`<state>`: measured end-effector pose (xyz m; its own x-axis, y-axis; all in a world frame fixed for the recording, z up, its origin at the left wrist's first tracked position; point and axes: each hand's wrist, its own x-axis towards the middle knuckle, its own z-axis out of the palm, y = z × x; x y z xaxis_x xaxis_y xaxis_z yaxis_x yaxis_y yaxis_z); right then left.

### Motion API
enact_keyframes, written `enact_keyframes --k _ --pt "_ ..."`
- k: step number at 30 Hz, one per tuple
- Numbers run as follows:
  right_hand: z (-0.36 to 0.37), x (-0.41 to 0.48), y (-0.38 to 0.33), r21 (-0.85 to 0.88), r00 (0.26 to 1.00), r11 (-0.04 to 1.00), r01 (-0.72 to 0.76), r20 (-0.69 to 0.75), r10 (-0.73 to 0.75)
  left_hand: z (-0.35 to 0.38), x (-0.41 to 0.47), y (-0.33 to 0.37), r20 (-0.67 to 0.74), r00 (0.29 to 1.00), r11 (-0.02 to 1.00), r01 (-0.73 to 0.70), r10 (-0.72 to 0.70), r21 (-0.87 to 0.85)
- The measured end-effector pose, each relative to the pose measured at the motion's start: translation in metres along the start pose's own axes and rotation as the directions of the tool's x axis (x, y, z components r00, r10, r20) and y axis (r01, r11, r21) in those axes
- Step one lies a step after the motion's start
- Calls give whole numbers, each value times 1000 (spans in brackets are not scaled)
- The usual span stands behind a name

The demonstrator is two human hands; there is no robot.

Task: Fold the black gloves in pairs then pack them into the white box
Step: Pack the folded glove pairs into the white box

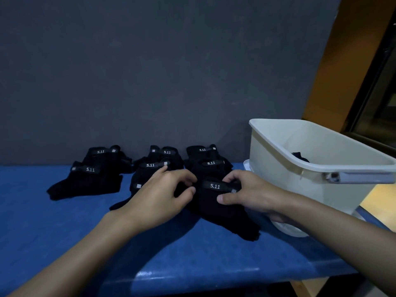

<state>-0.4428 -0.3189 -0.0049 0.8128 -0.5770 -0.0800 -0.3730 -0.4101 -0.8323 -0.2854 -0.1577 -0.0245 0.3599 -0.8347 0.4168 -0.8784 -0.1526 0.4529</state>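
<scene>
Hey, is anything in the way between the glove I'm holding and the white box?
Nothing visible does. The glove, held by the left hand and right hand, lies just left of the box. Only the box's own wall must be cleared. The box is open on top, with one dark item inside.

Black gloves (216, 202), white box (285, 168), blue table (192, 264)

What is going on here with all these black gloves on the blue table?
A person is sorting black fabric gloves marked 5.11 on a blue table. The left hand and the right hand both grip the nearest black glove, apparently to fold it. The other black gloves lie in heaps behind and to the left. The white plastic box stands at the right, with a dark item already inside.
</scene>
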Motion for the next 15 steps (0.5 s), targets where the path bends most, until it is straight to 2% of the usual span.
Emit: enact_keyframes --k 5,9,11,15 --pt "-10 -8 -20 104 990 990 100 -105 -89 -9 3 8 -87 983 978 150 -164 -146" --pt "-16 -14 -36 167 966 967 190 -208 -154 -15 9 19 -57 957 908 250 -285 -336" --pt "-15 -16 -40 209 957 953 221 -236 -170 -18 12 30 13 943 816 294 -332 -498" --pt "-12 -20 -43 193 957 947 255 -193 -219 -25 20 53 95 924 543 299 -371 -785"
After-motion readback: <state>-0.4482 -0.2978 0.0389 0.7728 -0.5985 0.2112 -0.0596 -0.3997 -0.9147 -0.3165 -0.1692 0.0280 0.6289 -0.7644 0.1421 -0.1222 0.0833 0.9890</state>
